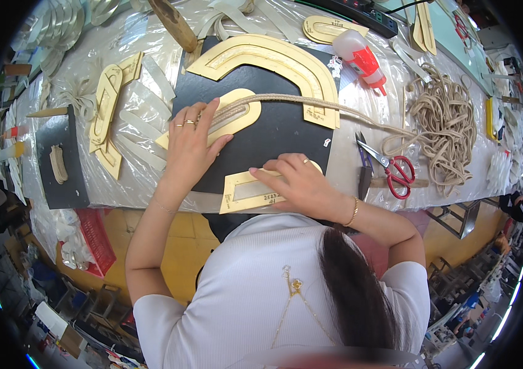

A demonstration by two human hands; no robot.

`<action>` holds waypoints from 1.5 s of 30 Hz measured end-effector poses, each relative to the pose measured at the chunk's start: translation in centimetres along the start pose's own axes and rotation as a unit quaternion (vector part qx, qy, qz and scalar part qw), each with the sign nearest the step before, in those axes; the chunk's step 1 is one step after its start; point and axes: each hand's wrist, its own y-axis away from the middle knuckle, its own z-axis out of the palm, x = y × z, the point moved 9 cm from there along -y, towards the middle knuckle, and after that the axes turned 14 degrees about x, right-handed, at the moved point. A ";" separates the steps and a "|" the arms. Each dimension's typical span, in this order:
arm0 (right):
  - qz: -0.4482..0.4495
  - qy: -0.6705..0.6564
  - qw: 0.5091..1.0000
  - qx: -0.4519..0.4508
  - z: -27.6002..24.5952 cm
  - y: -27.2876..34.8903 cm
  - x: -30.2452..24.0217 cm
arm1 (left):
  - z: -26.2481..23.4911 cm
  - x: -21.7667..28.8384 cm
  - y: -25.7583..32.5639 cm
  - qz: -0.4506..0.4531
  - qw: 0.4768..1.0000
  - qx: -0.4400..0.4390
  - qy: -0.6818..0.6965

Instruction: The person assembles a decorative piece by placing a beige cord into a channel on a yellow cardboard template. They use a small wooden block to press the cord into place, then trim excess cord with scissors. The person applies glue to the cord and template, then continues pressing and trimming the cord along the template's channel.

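My left hand (192, 140) lies with its fingers extended over a cream U-shaped template (244, 122), thumb apart, fingertips against a beige cord (286, 97). The cord runs along the template's slot, then stretches right to a tangled pile (446, 123). Near the table's front edge, my right hand (298, 184) closes over a second cream template (237, 192) with a long cutout; its fingers curl at the far edge. Part of that template is hidden beneath the hand. A larger curved cream template (261, 52) rests on the black board (273, 138) beyond both hands.
Red-handled scissors (396, 175) and a dark-handled tool (364, 175) lie right of the board. Farther back are a red-capped bottle (363, 61) and a power strip (369, 15). A wooden-handled tool (174, 24) stands behind; more templates (109, 111) sit left, above a red basket (96, 243).
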 end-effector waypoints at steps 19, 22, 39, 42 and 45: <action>-0.050 0.079 0.989 0.116 -4.8 -5.3 8.1 | -0.7 7.5 1.7 0.242 0.964 -0.051 0.101; -0.107 0.084 0.981 0.136 -4.6 -5.4 7.4 | 0.9 6.8 1.5 0.350 0.925 -0.102 0.105; -0.117 0.014 0.983 0.141 -3.4 -7.0 6.4 | 1.2 5.4 1.9 0.365 0.917 -0.059 0.149; -0.112 0.019 0.984 0.140 -3.1 -7.1 6.5 | 1.0 5.5 1.9 0.368 0.915 -0.052 0.155; -0.096 0.020 0.985 0.144 -3.1 -7.1 6.6 | 0.9 5.5 1.8 0.367 0.914 -0.039 0.170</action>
